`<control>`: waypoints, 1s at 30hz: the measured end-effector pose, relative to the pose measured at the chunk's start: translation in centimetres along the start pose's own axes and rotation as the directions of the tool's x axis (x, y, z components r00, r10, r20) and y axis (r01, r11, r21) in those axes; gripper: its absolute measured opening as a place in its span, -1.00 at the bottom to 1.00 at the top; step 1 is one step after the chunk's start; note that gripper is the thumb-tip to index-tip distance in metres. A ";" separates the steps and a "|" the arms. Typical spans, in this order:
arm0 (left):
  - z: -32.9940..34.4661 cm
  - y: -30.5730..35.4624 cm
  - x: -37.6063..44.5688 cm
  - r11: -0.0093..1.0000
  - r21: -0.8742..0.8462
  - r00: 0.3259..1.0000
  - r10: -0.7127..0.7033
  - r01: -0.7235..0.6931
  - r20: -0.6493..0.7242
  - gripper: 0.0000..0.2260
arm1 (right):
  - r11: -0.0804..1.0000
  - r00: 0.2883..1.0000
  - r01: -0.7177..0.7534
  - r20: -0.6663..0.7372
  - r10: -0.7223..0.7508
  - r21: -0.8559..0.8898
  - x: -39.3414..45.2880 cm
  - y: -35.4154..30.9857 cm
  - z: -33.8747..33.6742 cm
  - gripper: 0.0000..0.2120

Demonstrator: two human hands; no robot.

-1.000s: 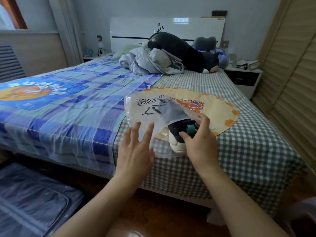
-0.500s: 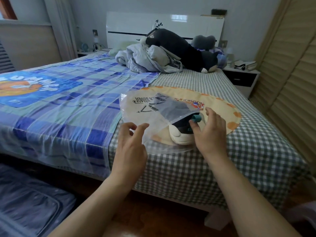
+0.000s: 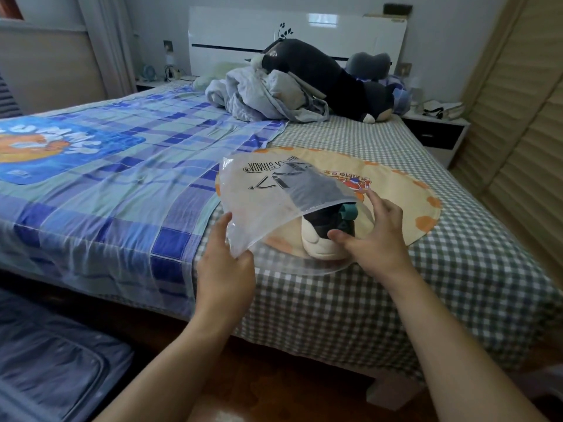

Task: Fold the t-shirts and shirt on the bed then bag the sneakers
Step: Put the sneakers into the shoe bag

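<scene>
Between both hands (image 3: 227, 266) (image 3: 376, 236), bagged sneaker (image 3: 323, 236)

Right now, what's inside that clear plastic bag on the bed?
A dark sneaker with a white sole, heel at the bag mouth. Its toe is blurred behind the plastic, and a second sneaker can't be made out.
</scene>
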State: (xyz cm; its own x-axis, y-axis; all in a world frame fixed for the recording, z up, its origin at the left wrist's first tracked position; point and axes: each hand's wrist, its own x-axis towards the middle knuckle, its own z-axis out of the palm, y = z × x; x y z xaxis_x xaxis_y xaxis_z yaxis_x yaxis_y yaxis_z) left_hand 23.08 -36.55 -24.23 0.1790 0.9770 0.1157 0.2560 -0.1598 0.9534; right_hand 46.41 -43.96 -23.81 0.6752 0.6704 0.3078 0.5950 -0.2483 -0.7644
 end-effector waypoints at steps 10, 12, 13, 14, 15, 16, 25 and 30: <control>-1.0 0.2 1.1 0.998 -0.060 0.995 0.015 -0.009 0.098 -0.43 | 1.000 0.932 0.006 -0.362 -0.001 0.014 1.6 -3.4 4.3 -0.44; -1.3 0.1 1.1 0.998 -0.056 0.996 0.007 -0.002 0.087 -0.44 | 0.999 0.935 0.021 -0.354 -0.029 -0.029 1.8 -3.3 4.6 -0.44; -1.5 0.1 1.1 0.998 -0.059 0.996 0.002 0.003 0.084 -0.46 | 0.999 0.942 0.038 -0.332 -0.048 -0.037 1.9 -3.1 4.6 -0.44; -1.7 0.0 1.2 0.998 -0.063 0.997 -0.004 0.009 0.075 -0.48 | 0.998 0.954 0.049 -0.296 -0.055 -0.027 2.0 -3.0 4.4 -0.43; -1.9 0.0 1.4 0.998 -0.063 0.998 -0.012 0.016 0.062 -0.49 | 0.999 0.967 0.046 -0.250 -0.046 -0.005 2.1 -2.8 4.2 -0.42; -2.1 -0.2 1.6 0.998 -0.060 0.999 -0.022 0.025 0.044 -0.50 | 1.000 0.981 0.023 -0.195 -0.020 0.016 2.1 -2.7 4.0 -0.42; -2.6 0.0 1.7 0.998 0.022 0.998 0.051 -0.052 0.019 -0.46 | 0.981 0.941 -0.143 -0.326 0.094 -0.129 1.6 -3.2 5.0 -0.68; -3.2 -0.4 2.5 0.993 0.110 0.998 0.053 -0.049 -0.040 -0.48 | 0.967 0.945 -0.113 -0.327 0.033 -0.229 2.2 -3.0 5.6 -0.63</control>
State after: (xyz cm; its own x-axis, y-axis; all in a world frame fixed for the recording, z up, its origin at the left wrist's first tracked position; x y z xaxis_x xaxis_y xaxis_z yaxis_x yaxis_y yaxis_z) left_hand 20.34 -33.55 -23.44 0.1544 0.9719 0.1774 0.3500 -0.2218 0.9101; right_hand 43.68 -37.86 -24.00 0.7998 0.3965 0.4506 0.5988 -0.4763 -0.6438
